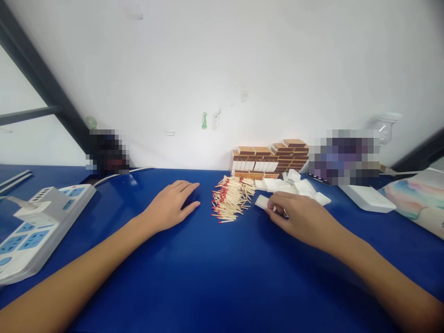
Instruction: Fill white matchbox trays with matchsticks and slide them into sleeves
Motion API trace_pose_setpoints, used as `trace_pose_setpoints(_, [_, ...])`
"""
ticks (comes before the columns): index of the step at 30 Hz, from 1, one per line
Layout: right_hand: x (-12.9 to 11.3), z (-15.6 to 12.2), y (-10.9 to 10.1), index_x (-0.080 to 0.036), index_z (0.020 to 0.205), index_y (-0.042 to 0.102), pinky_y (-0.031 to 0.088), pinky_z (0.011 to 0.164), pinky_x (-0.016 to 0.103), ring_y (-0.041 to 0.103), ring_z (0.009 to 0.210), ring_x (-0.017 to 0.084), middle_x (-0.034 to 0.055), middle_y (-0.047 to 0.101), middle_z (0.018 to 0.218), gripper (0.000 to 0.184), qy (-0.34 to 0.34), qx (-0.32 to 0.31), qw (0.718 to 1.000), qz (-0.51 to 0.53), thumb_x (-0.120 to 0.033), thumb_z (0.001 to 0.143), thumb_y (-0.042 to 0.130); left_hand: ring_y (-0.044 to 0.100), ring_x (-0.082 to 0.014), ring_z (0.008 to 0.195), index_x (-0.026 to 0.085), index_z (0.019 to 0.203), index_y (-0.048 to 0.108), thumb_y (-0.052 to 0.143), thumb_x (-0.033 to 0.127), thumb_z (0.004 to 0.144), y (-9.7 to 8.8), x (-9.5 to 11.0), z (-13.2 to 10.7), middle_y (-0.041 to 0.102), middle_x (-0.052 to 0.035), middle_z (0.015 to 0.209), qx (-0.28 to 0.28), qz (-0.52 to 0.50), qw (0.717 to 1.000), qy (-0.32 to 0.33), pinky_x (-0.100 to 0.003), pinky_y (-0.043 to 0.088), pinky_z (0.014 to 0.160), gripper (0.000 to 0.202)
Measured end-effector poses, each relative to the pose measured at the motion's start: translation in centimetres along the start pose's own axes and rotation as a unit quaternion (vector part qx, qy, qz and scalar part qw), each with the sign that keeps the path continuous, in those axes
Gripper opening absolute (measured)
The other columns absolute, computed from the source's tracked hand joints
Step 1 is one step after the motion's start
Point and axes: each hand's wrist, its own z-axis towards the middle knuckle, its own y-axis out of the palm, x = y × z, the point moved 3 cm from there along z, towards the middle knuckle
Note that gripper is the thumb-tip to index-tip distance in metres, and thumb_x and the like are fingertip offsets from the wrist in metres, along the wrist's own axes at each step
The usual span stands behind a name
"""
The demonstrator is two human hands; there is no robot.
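A pile of red-tipped matches (231, 199) lies on the blue table (215, 277) between my hands. My left hand (170, 206) rests flat on the table left of the pile, fingers stretched out, holding nothing. My right hand (301, 216) lies right of the pile with its fingers curled on a small white matchbox tray (262, 202). More white trays (294, 186) lie loose just behind that hand. Brown matchbox sleeves (274, 158) are stacked against the wall behind the matches.
A white and blue power strip (33, 226) with a plug in it sits at the left edge. A flat white box (367, 198) and a pastel-coloured sheet (414, 203) lie at the right. The white wall (222, 69) stands close behind the table.
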Motion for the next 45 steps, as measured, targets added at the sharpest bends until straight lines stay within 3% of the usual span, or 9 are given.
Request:
trace_pose_setpoints(2, [-0.3, -0.2, -1.1, -0.022, 0.083, 0.064, 0.038, 0.061, 0.031, 0.060, 0.067, 0.018, 0.0042, 0.068, 0.079, 0.019, -0.012, 0.025, 0.999, 0.025, -0.029, 0.097, 0.052, 0.066, -0.0252, 0.102, 0.017, 0.126, 0.067, 0.052, 0.043, 0.103, -1.6, 0.9, 0.1, 0.073, -0.0104, 0.106, 0.074, -0.009, 0.997, 0.014, -0.043, 0.055, 0.094, 0.038])
trace_pose_setpoints(5, [-2.2, -0.8, -2.2, -0.022, 0.087, 0.065, 0.039, 0.061, 0.028, 0.058, 0.065, 0.015, 0.0018, 0.065, 0.076, 0.014, -0.050, 0.037, 0.992, 0.106, -0.026, 0.096, 0.055, 0.060, -0.0161, 0.071, 0.019, 0.097, 0.071, 0.058, 0.039, 0.100, -3.2, 3.5, -0.4, 0.065, -0.0020, 0.074, 0.136, -0.065, 0.986, 0.064, -0.032, 0.051, 0.071, 0.024])
trace_pose_setpoints(7, [-4.4, -1.3, -2.0, -0.023, 0.090, 0.067, 0.041, 0.061, 0.026, 0.057, 0.065, 0.013, 0.0004, 0.064, 0.077, 0.012, -0.091, 0.004, 0.981, 0.171, -0.021, 0.096, 0.056, 0.059, -0.0136, 0.067, 0.020, 0.102, 0.070, 0.063, 0.042, 0.097, -3.2, 5.5, -1.0, 0.065, -0.0008, 0.076, 0.115, -0.131, 0.980, 0.101, -0.029, 0.049, 0.064, 0.024])
trace_pose_setpoints(9, [-6.8, -1.7, -1.1, -0.022, 0.090, 0.067, 0.041, 0.061, 0.026, 0.058, 0.067, 0.013, 0.0010, 0.065, 0.081, 0.014, -0.138, -0.020, 0.970, 0.198, -0.019, 0.097, 0.055, 0.064, -0.0156, 0.074, 0.019, 0.119, 0.066, 0.069, 0.052, 0.092, -2.5, 7.2, -1.6, 0.069, -0.0029, 0.086, 0.074, -0.167, 0.976, 0.115, -0.030, 0.052, 0.066, 0.043])
trace_pose_setpoints(11, [-8.6, -1.8, -0.1, -0.020, 0.089, 0.068, 0.040, 0.061, 0.027, 0.059, 0.068, 0.013, 0.0027, 0.067, 0.084, 0.017, -0.164, -0.023, 0.968, 0.189, -0.018, 0.098, 0.054, 0.067, -0.0197, 0.082, 0.017, 0.120, 0.066, 0.072, 0.060, 0.086, -1.7, 8.1, -2.0, 0.071, -0.0064, 0.096, 0.053, -0.163, 0.977, 0.131, -0.033, 0.054, 0.070, 0.054])
trace_pose_setpoints(17, [-8.3, 0.8, 0.2, -0.021, 0.091, 0.070, 0.041, 0.062, 0.026, 0.057, 0.066, 0.013, 0.0007, 0.065, 0.078, 0.015, -0.106, -0.015, 0.966, 0.234, -0.031, 0.099, 0.061, 0.065, -0.0181, 0.077, 0.022, 0.105, 0.072, 0.072, 0.050, 0.087, -0.3, 7.0, -1.5, 0.066, -0.0026, 0.088, -0.038, -0.138, 0.985, 0.096, -0.030, 0.048, 0.063, 0.034])
trace_pose_setpoints(21, [-6.6, 3.6, -0.5, -0.020, 0.088, 0.066, 0.041, 0.065, 0.029, 0.058, 0.071, 0.017, 0.0024, 0.066, 0.079, 0.016, -0.031, 0.084, 0.983, 0.159, -0.033, 0.098, 0.062, 0.066, -0.0177, 0.079, 0.023, 0.118, 0.069, 0.074, 0.054, 0.085, 0.0, 6.6, -1.6, 0.067, -0.0015, 0.093, -0.029, -0.174, 0.980, 0.088, -0.030, 0.049, 0.066, 0.046])
trace_pose_setpoints(26, [-6.7, 5.6, 1.2, -0.021, 0.086, 0.060, 0.039, 0.066, 0.031, 0.061, 0.073, 0.018, 0.0053, 0.069, 0.091, 0.018, 0.001, 0.091, 0.993, 0.077, -0.035, 0.096, 0.065, 0.065, -0.0180, 0.078, 0.023, 0.114, 0.071, 0.073, 0.048, 0.087, 0.5, 7.1, -1.7, 0.067, -0.0008, 0.090, -0.037, -0.180, 0.980, 0.078, -0.031, 0.048, 0.066, 0.037])
trace_pose_setpoints(45, [-7.5, 5.3, 1.9, -0.017, 0.086, 0.068, 0.033, 0.062, 0.031, 0.061, 0.076, 0.018, 0.0071, 0.066, 0.092, 0.026, -0.014, 0.059, 0.994, -0.093, -0.031, 0.104, 0.057, 0.065, -0.0169, 0.080, 0.023, 0.121, 0.069, 0.070, 0.044, 0.093, 0.6, 6.8, -1.7, 0.068, -0.0012, 0.092, -0.034, -0.199, 0.976, 0.078, -0.030, 0.049, 0.072, 0.035])
